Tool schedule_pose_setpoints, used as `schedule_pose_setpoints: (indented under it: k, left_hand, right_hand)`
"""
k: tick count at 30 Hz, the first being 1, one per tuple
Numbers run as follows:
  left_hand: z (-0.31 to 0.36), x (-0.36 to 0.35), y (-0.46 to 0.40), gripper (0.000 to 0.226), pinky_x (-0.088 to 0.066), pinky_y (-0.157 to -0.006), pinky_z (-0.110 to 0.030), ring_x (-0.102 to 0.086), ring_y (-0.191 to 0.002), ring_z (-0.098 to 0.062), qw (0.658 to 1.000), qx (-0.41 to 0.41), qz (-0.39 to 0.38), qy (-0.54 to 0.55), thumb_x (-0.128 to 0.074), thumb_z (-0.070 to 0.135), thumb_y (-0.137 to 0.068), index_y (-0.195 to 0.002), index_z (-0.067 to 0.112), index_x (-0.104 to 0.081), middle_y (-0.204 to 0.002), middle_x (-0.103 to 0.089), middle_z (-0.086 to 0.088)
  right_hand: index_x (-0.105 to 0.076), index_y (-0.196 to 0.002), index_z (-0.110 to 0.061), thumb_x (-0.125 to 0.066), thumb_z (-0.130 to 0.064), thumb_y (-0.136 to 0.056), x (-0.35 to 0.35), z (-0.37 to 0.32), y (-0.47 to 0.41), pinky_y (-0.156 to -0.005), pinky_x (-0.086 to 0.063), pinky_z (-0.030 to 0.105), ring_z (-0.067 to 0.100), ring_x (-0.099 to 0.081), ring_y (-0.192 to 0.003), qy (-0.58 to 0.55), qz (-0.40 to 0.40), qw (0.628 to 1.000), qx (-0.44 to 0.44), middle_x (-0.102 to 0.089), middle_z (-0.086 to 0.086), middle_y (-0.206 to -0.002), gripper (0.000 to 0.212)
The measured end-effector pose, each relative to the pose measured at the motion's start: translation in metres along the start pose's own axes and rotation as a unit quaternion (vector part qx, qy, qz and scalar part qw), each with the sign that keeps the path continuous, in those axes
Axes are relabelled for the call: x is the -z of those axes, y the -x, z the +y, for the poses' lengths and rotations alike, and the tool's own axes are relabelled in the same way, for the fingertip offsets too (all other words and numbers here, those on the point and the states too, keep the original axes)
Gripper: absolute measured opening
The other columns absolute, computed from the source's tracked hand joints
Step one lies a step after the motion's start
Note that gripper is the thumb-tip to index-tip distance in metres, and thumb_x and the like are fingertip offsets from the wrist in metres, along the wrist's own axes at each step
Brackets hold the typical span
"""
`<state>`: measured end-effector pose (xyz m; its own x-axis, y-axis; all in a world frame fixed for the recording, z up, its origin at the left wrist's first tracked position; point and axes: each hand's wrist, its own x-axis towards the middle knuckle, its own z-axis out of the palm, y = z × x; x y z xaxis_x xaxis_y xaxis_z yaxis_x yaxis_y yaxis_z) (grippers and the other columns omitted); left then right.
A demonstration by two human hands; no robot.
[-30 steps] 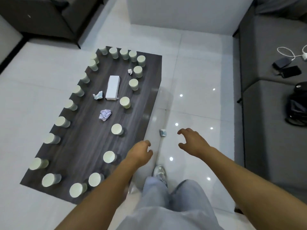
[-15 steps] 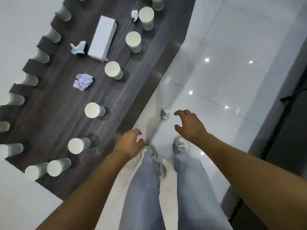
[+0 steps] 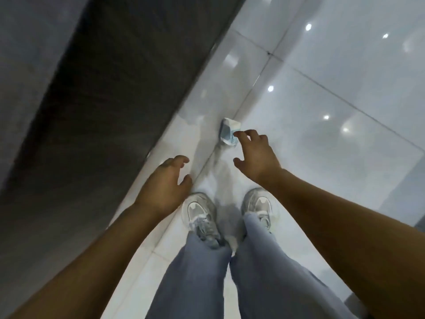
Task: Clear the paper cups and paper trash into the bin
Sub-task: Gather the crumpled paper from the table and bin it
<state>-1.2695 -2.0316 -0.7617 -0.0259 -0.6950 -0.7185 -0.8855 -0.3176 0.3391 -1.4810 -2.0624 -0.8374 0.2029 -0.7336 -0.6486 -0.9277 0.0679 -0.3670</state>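
Right hand (image 3: 257, 155) fingers (image 3: 240, 134) at crumpled paper (image 3: 227, 132) on floor (image 3: 322, 100), left hand (image 3: 165, 183) loosely curled

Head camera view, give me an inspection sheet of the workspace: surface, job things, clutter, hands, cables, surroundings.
Surface: glossy white tiled floor with light reflections; the dark wooden table runs along the left, blurred.
Job's things: one crumpled white and blue paper scrap lies on the floor by the table edge. No cups or bin in view.
Clutter: nothing seen.
Hands: right hand has its fingers spread, fingertips at the scrap, not gripping it. Left hand is loosely curled and holds nothing.
Cables: nothing seen.
Surroundings: the person's grey sneakers and blue jeans stand just below the scrap.
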Motion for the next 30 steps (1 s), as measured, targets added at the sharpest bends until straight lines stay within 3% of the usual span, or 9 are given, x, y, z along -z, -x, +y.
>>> schedule_pose_setpoints:
  k: [4, 9, 12, 15, 17, 23, 30]
  left_hand:
    - [-0.034, -0.034, -0.048, 0.038, -0.043, -0.096, -0.03, -0.052, -0.118, -0.017, 1.0, 0.013, -0.02, -0.012, -0.053, 0.026, -0.094, -0.132, 0.021, -0.047, -0.133, -0.053, 0.002]
    - [-0.049, -0.056, -0.09, 0.038, -0.042, -0.092, -0.027, -0.053, -0.118, -0.017, 1.0, 0.011, -0.003, -0.017, -0.054, 0.025, -0.093, -0.131, 0.024, -0.048, -0.133, -0.053, 0.003]
    - [-0.053, -0.064, -0.105, 0.039, -0.041, -0.092, -0.025, -0.052, -0.119, -0.016, 1.0, -0.008, -0.002, -0.023, -0.053, 0.025, -0.094, -0.132, 0.024, -0.047, -0.134, -0.052, 0.002]
    - [-0.055, -0.069, -0.112, 0.038, -0.041, -0.092, -0.024, -0.051, -0.119, -0.014, 1.0, -0.01, -0.012, -0.027, -0.051, 0.026, -0.095, -0.133, 0.025, -0.045, -0.134, -0.052, 0.003]
    - [-0.054, -0.069, -0.112, 0.038, -0.042, -0.092, -0.025, -0.051, -0.118, -0.013, 0.999, -0.006, -0.018, -0.029, -0.05, 0.027, -0.095, -0.133, 0.026, -0.045, -0.134, -0.051, 0.003]
    - [-0.033, -0.046, -0.076, 0.036, -0.045, -0.092, -0.028, -0.053, -0.114, -0.016, 0.999, -0.01, -0.02, -0.039, -0.05, 0.025, -0.094, -0.13, 0.022, -0.048, -0.129, -0.054, 0.0]
    - [0.036, 0.036, 0.036, 0.041, -0.04, -0.099, -0.027, -0.051, -0.121, -0.018, 0.998, -0.035, -0.022, -0.039, -0.049, 0.026, -0.095, -0.135, 0.019, -0.045, -0.133, -0.053, -0.003]
  right_hand:
    - [-0.027, -0.146, -0.022, -0.063, -0.022, -0.084, -0.042, 0.021, -0.061, -0.091, -0.043, 0.042, 0.038, -0.033, -0.127, 0.061, -0.009, 0.998, 0.03, -0.022, 0.01, -0.152, 0.071]
    - [-0.025, -0.148, -0.024, -0.064, -0.02, -0.083, -0.07, 0.035, -0.112, -0.105, -0.034, 0.045, 0.037, -0.017, -0.139, 0.043, 0.015, 0.997, 0.056, -0.012, 0.008, -0.157, 0.076]
    - [-0.036, -0.142, -0.022, -0.063, -0.022, -0.084, -0.084, 0.042, -0.121, -0.107, -0.029, 0.046, 0.039, -0.018, -0.138, 0.057, 0.043, 0.994, 0.082, -0.019, 0.007, -0.156, 0.064]
    - [-0.046, -0.134, -0.017, -0.07, -0.018, -0.078, -0.094, 0.048, -0.121, -0.103, -0.033, 0.047, 0.039, -0.03, -0.133, 0.074, 0.08, 0.989, 0.102, -0.034, 0.009, -0.149, 0.061]
    - [-0.045, -0.135, -0.018, -0.069, -0.018, -0.078, -0.092, 0.047, -0.117, -0.102, -0.035, 0.045, 0.036, -0.033, -0.13, 0.085, 0.063, 0.988, 0.108, -0.034, 0.008, -0.148, 0.062]
    - [-0.045, -0.136, -0.023, -0.072, -0.023, -0.075, -0.048, 0.022, -0.06, -0.096, -0.042, 0.044, 0.038, -0.038, -0.122, 0.057, 0.036, 0.993, 0.092, -0.035, 0.008, -0.147, 0.067]
    - [-0.045, -0.135, -0.028, -0.072, -0.034, -0.078, 0.065, -0.039, 0.067, -0.098, -0.043, 0.042, 0.036, -0.041, -0.123, 0.08, 0.018, 0.99, 0.113, -0.034, 0.006, -0.15, 0.064]
